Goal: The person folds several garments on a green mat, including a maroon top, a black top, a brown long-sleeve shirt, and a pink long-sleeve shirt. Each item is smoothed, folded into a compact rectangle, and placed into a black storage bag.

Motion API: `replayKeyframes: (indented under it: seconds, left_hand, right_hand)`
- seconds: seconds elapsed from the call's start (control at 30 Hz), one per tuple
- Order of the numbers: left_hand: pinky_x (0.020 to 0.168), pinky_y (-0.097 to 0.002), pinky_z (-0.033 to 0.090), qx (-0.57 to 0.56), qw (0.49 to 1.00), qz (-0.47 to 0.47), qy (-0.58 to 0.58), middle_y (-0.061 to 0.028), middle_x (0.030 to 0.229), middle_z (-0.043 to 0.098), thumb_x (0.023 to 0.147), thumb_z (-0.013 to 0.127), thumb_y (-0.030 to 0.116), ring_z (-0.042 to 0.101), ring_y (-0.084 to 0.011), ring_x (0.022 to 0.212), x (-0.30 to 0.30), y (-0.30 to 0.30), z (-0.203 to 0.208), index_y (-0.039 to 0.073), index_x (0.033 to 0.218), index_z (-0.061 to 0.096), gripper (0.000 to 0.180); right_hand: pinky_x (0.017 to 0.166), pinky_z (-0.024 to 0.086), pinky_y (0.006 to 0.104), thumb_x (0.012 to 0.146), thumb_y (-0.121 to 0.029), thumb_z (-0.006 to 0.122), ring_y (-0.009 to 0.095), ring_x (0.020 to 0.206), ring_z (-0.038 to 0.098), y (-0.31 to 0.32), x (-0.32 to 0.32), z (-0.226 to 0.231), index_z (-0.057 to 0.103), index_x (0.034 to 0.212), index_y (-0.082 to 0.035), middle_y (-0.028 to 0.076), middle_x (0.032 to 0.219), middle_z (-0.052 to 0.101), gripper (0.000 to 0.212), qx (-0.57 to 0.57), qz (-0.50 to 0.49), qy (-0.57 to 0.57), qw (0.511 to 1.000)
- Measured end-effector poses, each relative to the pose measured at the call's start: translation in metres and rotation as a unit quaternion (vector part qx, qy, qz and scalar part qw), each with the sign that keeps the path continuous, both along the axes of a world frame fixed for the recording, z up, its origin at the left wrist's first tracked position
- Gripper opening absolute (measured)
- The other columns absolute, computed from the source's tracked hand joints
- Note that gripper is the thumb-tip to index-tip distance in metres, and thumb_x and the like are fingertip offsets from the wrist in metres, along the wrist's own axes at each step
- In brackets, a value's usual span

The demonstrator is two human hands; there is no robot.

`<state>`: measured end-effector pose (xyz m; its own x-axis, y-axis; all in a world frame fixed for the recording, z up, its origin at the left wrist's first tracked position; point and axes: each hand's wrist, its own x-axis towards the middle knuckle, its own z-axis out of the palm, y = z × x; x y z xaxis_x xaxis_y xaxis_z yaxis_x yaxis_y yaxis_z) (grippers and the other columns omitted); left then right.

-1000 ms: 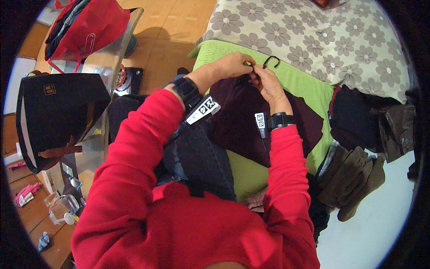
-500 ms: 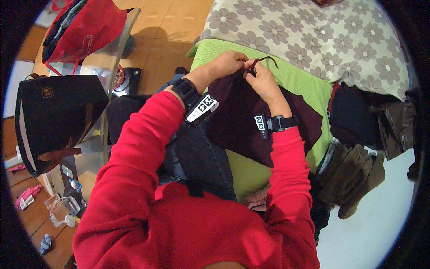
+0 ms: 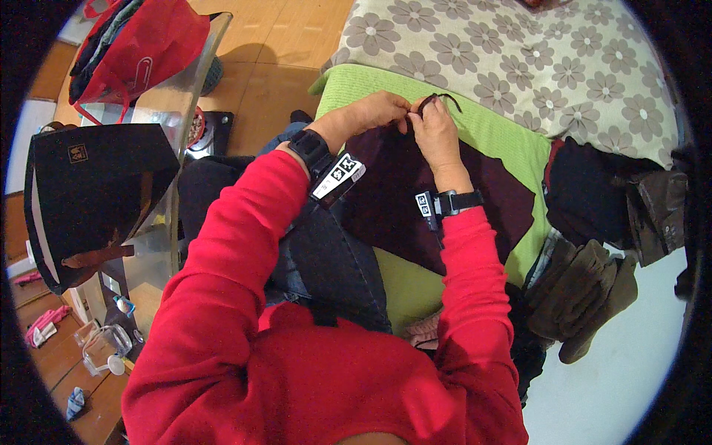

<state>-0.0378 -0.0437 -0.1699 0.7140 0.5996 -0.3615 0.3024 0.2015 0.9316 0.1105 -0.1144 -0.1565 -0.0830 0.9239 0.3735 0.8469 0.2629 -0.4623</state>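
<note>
A dark maroon garment lies spread over the green ribbed cloth in front of me, partly across my lap. At its far edge my left hand is closed, fingertips pinching the edge. Right beside it, my right hand is closed on a thin dark cord of the garment, whose loose end curls out beyond the fingers. My fingertips nearly meet, and exactly what lies between the left ones is hard to see. Each wrist wears a black strap with a marker tag.
Beyond the green cloth is a flower-patterned bedspread. Folded dark clothes and brown garments lie at the right. On the left, a glass table holds a red bag and a black bag.
Both hands have shifted slightly; my right hand has turned more upright, its fingers drawing up on the cord. The garment stays in place.
</note>
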Motion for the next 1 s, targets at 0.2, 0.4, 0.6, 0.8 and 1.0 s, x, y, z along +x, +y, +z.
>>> replayKeyframes:
  seconds: [0.2, 0.4, 0.6, 0.8, 1.0]
  left_hand:
    - [0.077, -0.0242, 0.041, -0.068, 0.996, -0.003, -0.062, -0.0049, 0.079, 0.064, 0.084, 0.053, 0.018, 0.058, -0.0136, 0.077, -0.003, 0.005, -0.007, 0.004, 0.093, 0.061, 0.018]
    - [0.074, -0.0234, 0.042, -0.105, 0.988, 0.030, -0.105, -0.0052, 0.079, 0.063, 0.083, 0.056, 0.016, 0.058, -0.0134, 0.076, -0.011, 0.005, -0.018, 0.003, 0.089, 0.058, 0.013]
    - [0.068, -0.0225, 0.042, -0.036, 0.996, 0.067, -0.047, -0.0049, 0.076, 0.062, 0.082, 0.058, 0.015, 0.057, -0.0116, 0.072, -0.013, 0.004, -0.017, 0.004, 0.085, 0.059, 0.012]
    - [0.069, -0.0232, 0.042, 0.031, 0.996, 0.086, 0.000, -0.0047, 0.079, 0.062, 0.080, 0.058, 0.013, 0.056, -0.0116, 0.073, -0.014, 0.006, -0.016, 0.002, 0.090, 0.060, 0.015]
    - [0.075, -0.0245, 0.043, 0.029, 0.993, 0.059, -0.097, -0.0061, 0.091, 0.062, 0.078, 0.060, 0.012, 0.056, -0.0120, 0.082, -0.012, 0.007, -0.021, 0.001, 0.109, 0.055, 0.033]
  right_hand:
    - [0.072, 0.046, 0.0397, 0.076, -0.007, 0.062, 0.034, 0.083, 0.056, 0.001, -0.003, -0.002, 0.055, 0.089, -0.003, 0.013, 0.087, 0.057, 0.016, 0.018, -0.001, 0.011, 1.000]
    - [0.071, 0.048, 0.0338, 0.082, -0.010, 0.058, 0.027, 0.079, 0.062, -0.004, -0.002, -0.008, 0.061, 0.092, -0.003, 0.013, 0.086, 0.063, 0.012, -0.143, -0.048, 0.238, 0.960]
    - [0.065, 0.042, 0.0216, 0.086, -0.009, 0.057, 0.007, 0.070, 0.052, -0.010, 0.005, -0.020, 0.065, 0.096, -0.003, -0.002, 0.076, 0.061, 0.014, -0.149, -0.064, 0.278, 0.947]
    - [0.063, 0.040, 0.0202, 0.086, -0.009, 0.058, 0.004, 0.067, 0.048, -0.009, 0.006, -0.024, 0.066, 0.091, -0.004, -0.002, 0.074, 0.059, 0.011, -0.159, -0.093, 0.327, 0.927]
    - [0.067, 0.042, 0.0224, 0.089, -0.012, 0.054, 0.007, 0.070, 0.053, 0.001, 0.007, -0.021, 0.060, 0.093, -0.005, -0.001, 0.076, 0.059, 0.010, -0.213, -0.081, 0.466, 0.855]
